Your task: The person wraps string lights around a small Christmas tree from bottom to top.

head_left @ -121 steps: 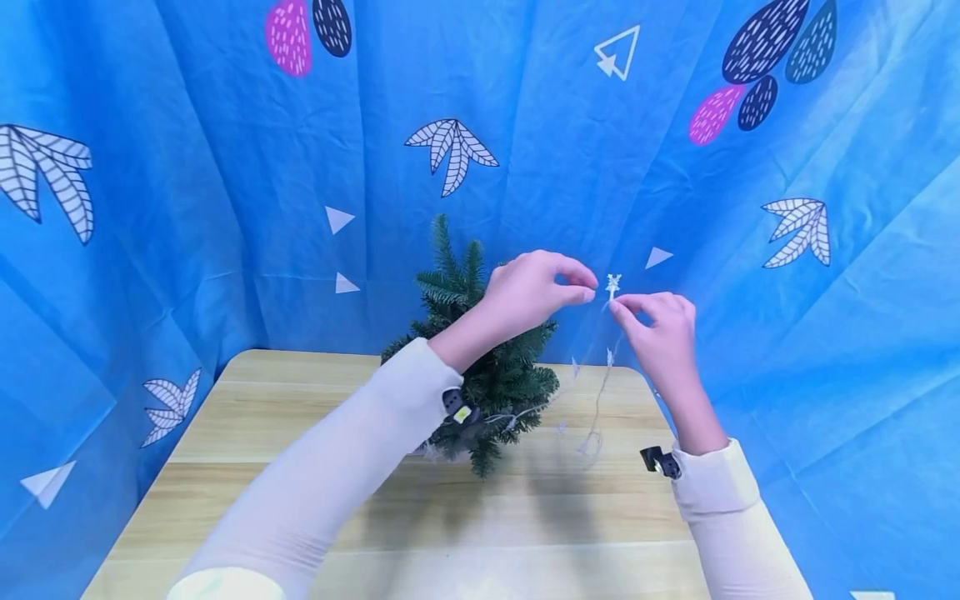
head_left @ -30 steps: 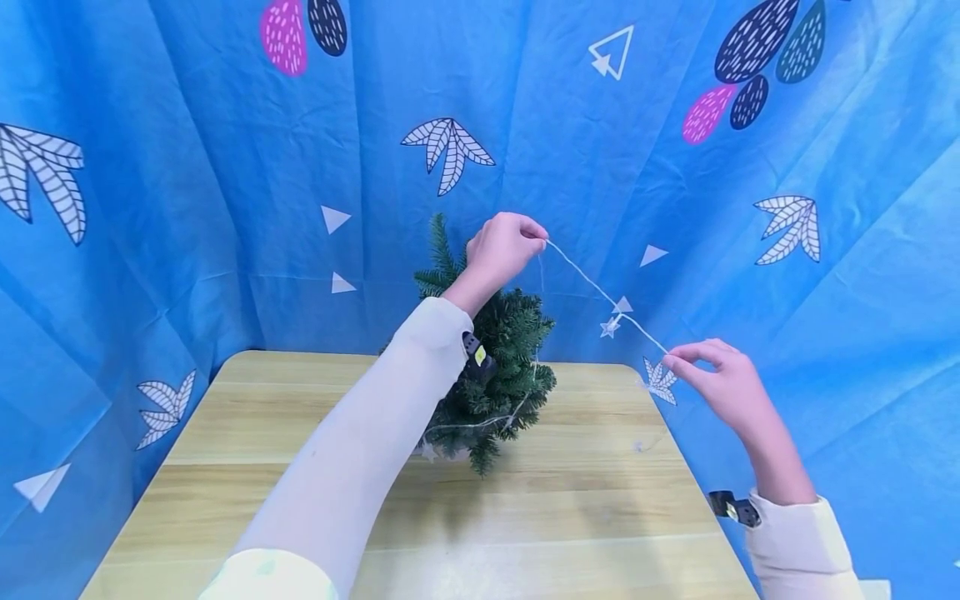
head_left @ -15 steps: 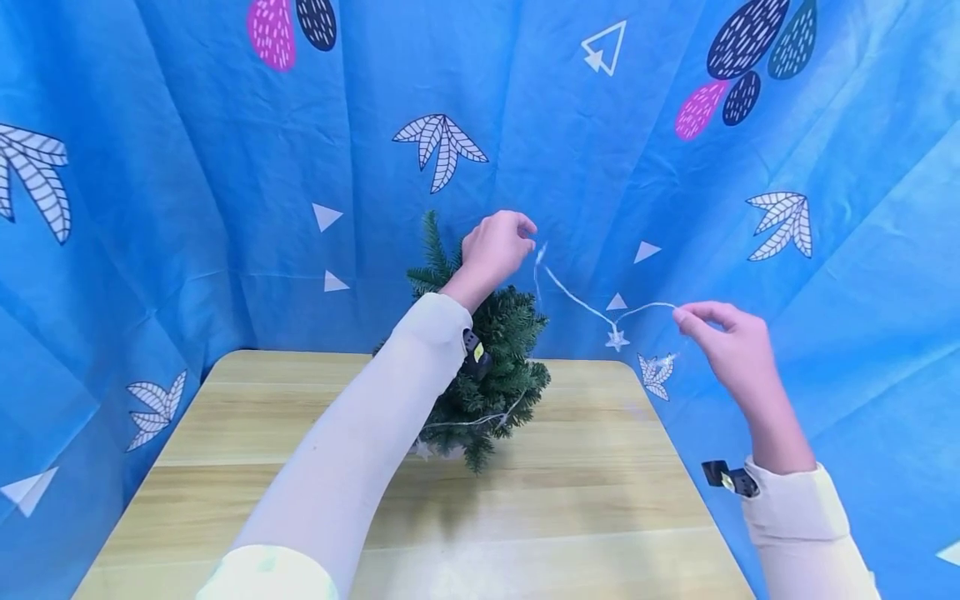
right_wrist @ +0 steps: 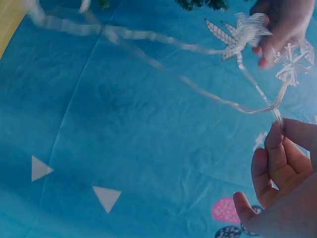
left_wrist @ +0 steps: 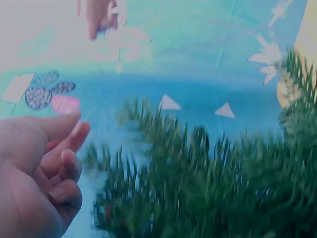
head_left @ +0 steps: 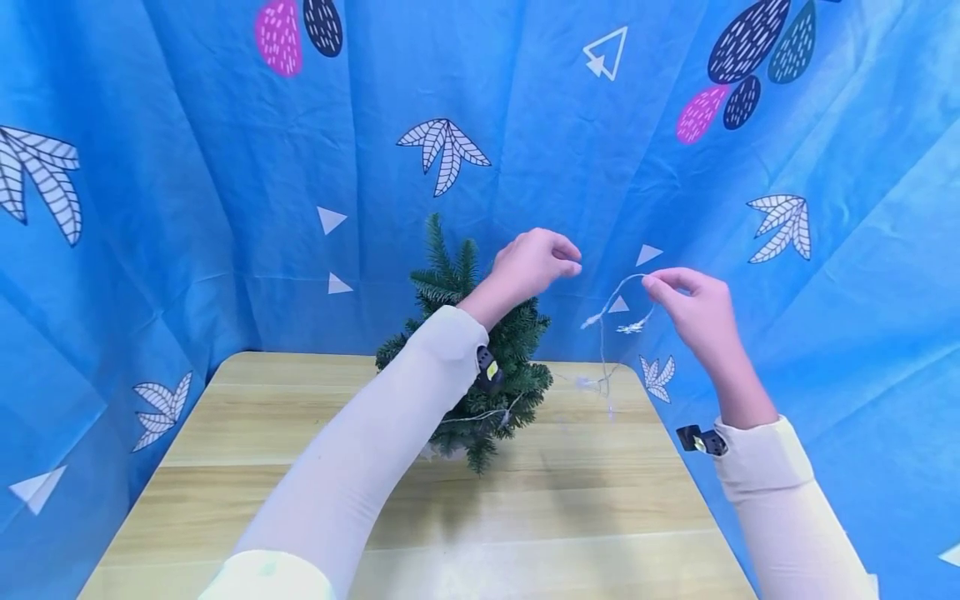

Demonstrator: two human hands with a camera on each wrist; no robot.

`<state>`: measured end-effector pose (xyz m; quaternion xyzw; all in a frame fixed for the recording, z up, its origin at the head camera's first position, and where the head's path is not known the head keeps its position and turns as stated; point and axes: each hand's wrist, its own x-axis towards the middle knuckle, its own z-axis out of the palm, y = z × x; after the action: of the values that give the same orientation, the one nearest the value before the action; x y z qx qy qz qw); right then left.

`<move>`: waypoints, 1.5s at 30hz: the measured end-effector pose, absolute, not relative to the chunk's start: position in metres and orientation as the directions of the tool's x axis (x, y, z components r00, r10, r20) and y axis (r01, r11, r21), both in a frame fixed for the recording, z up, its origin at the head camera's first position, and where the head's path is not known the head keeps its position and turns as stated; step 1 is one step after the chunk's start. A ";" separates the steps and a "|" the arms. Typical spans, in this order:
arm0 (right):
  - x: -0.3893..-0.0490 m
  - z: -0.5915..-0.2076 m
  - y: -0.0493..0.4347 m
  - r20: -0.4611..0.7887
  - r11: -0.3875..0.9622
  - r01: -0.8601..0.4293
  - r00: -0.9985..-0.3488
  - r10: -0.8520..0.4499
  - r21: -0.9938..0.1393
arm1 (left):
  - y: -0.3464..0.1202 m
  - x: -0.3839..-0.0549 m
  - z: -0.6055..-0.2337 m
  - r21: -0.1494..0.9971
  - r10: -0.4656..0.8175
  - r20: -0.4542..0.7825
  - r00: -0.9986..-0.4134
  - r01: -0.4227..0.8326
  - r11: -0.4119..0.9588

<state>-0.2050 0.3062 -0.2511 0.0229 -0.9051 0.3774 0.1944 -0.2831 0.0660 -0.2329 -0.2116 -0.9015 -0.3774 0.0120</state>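
A small green Christmas tree [head_left: 532, 383] stands on the table, with part of a light string [head_left: 480, 417] across its lower branches. My right hand [head_left: 697, 312] pinches the clear wire of the string lights [right_wrist: 225, 101] between thumb and fingers, to the right of the tree. From the pinch hang a snowflake light [right_wrist: 290, 69] and a blurred second one, with a loop drooping toward the table. My left hand [head_left: 528, 265] is in front of the tree's upper right side, its fingers loosely bent and holding nothing. The left forearm hides part of the tree.
The light wooden table [head_left: 300, 467] is under the tree. A blue patterned curtain [head_left: 300, 150] surrounds the back and sides. Each wrist bears a small black camera [head_left: 701, 440].
My left hand has let go of the wire and shifted right and slightly down. My right hand has risen and moved left, and the wire, stretched between both hands before, now hangs from it.
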 end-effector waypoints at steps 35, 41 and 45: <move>-0.195 -0.277 0.279 0.232 0.679 -0.217 -0.970 -0.070 -0.701 | 0.071 -0.296 -0.234 0.582 0.369 0.239 -0.898 0.437 0.686; -0.195 -0.278 0.280 0.207 0.639 -0.200 -0.976 -0.064 -0.743 | 0.063 -0.296 -0.232 0.633 0.345 0.259 -0.902 0.428 0.644; -0.194 -0.281 0.283 0.201 0.645 -0.193 -0.978 -0.062 -0.739 | 0.059 -0.297 -0.232 0.664 0.326 0.268 -0.907 0.419 0.619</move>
<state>-0.1937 0.2825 -0.2813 0.0708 -0.9035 0.4152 0.0788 -0.2971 0.0587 -0.2318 -0.2074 -0.8978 -0.3837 0.0604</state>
